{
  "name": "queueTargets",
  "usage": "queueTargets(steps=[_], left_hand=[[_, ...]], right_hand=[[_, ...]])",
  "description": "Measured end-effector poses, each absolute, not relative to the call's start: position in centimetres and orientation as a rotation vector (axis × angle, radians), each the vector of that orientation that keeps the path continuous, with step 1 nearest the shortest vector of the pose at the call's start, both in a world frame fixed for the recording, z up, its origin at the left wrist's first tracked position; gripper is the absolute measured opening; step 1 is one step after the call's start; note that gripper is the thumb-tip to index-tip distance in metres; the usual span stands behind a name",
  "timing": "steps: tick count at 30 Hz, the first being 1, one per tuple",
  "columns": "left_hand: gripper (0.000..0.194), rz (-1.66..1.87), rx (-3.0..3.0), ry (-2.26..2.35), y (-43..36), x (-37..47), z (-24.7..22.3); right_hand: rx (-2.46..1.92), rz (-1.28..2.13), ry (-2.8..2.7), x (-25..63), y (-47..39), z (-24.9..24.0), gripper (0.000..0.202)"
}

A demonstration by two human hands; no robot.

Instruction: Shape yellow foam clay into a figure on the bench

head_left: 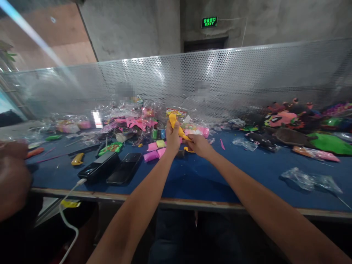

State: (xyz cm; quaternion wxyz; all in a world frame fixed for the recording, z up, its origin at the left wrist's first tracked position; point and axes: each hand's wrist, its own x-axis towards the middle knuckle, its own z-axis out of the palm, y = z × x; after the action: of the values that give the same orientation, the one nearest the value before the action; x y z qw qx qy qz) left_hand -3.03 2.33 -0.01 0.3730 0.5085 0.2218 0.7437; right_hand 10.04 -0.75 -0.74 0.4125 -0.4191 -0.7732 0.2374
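A stretched piece of yellow modelling clay [181, 132] is held above the blue tabletop. My left hand [173, 140] is wrapped round its thicker part, and a lump sticks up past the fingers. With closed fingertips my right hand [200, 146] pinches the thin lower end. Just beneath the hands lies another bit of yellow clay [188, 149], partly hidden. Small pink packets [151, 156] and a pale yellow packet [160, 143] sit to the left of my left hand.
A black phone [125, 168] and a power bank [98, 164] with a white cable lie left. Another person's blurred hand [13, 176] is at the far left. Clear plastic wrappers [310, 179], dark clay figures [262, 141] and a green piece [330, 143] lie right. A perforated metal screen [233, 80] stands behind.
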Motion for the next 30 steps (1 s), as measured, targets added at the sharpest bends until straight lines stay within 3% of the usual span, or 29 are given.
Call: queueTargets(steps=[6,11,16,22,30], left_hand=[[0.019,1.885,1.270,0.583,2.6,-2.9,-0.2],[0.018,1.874,1.245,0.617,2.8,-2.7,-0.4],[0.029,1.852,1.202,0.645,2.6,-2.5,-0.1],[0.046,1.802,1.226,0.680,2.2,-2.6,0.4],[0.049,1.896,1.219,0.778,2.1,-2.7,0.4]], right_hand=[[-1.277,0.169,-2.166,10.1,-1.3,-0.2,0.027],[-1.578,-0.218,-2.245,9.9,-1.7,0.8,0.041],[-1.631,-0.295,-2.308,9.6,-1.8,0.9,0.046],[-1.591,-0.194,-2.251,9.7,-1.4,0.2,0.039],[-1.612,-0.268,-2.240,9.5,-1.8,0.6,0.043]])
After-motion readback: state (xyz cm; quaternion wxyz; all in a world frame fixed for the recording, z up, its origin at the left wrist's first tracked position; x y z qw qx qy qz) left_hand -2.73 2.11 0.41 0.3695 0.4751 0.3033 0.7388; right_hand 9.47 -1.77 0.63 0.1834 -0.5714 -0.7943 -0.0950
